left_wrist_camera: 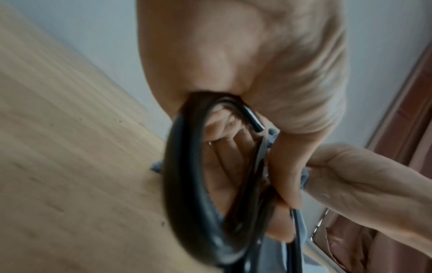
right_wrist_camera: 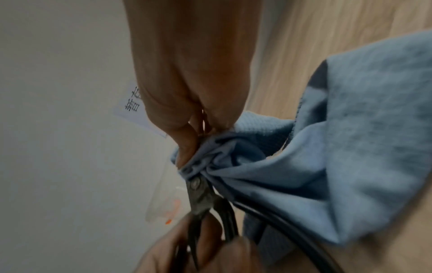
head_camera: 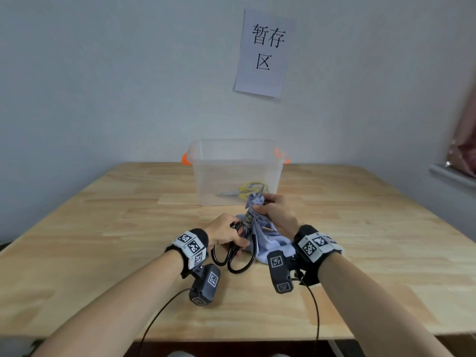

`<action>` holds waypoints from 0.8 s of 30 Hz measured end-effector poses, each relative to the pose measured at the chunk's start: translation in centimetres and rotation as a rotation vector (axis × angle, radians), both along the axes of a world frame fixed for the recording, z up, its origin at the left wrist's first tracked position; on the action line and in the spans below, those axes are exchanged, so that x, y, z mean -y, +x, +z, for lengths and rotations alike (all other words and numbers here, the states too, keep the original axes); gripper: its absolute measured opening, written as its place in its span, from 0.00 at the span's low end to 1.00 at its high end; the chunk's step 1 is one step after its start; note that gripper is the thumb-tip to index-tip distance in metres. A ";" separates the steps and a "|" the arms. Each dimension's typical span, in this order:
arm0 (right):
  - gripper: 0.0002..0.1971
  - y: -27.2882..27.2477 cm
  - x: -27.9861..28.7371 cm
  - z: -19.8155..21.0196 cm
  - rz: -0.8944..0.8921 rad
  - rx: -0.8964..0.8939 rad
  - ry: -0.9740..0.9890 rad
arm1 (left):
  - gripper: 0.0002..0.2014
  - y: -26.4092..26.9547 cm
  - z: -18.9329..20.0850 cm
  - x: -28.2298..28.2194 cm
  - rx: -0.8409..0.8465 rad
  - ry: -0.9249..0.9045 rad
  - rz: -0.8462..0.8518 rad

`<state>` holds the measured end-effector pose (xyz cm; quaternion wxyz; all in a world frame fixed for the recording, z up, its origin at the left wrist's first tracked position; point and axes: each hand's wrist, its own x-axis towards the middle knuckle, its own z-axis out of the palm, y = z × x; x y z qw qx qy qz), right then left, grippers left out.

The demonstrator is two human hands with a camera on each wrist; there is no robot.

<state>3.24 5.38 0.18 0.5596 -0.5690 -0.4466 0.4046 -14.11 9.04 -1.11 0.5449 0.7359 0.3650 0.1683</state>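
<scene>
Black-handled scissors (head_camera: 240, 244) are held above the wooden table (head_camera: 103, 228), blades pointing away from me. My left hand (head_camera: 226, 233) grips them just above the big handle loops (left_wrist_camera: 187, 184), fingers curled round the shanks. A light blue cloth (head_camera: 268, 238) is bunched over the blades. My right hand (head_camera: 275, 210) pinches that cloth round the blades just past the pivot screw (right_wrist_camera: 195, 184). The rest of the cloth (right_wrist_camera: 350, 147) hangs down to the right. The blade tips are hidden in the fabric.
A clear plastic bin (head_camera: 235, 171) with orange latches stands behind the hands near the wall, holding yellow-handled scissors (head_camera: 247, 189). A paper sign (head_camera: 264, 52) hangs on the wall. A ledge with a pinkish curtain (head_camera: 463, 150) is at the right.
</scene>
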 end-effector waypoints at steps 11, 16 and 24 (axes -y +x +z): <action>0.20 0.5 -1.1 -3.0 -0.061 0.136 -0.015 | 0.13 0.4 0.5 0.4 -0.035 0.045 -0.018; 0.17 0.2 -0.6 -2.2 -0.157 0.082 -0.009 | 0.18 0.3 0.7 0.4 -0.142 0.134 -0.066; 0.21 0.2 -1.9 -2.2 -0.159 -0.067 0.085 | 0.21 -0.2 1.2 0.0 -0.146 0.147 -0.080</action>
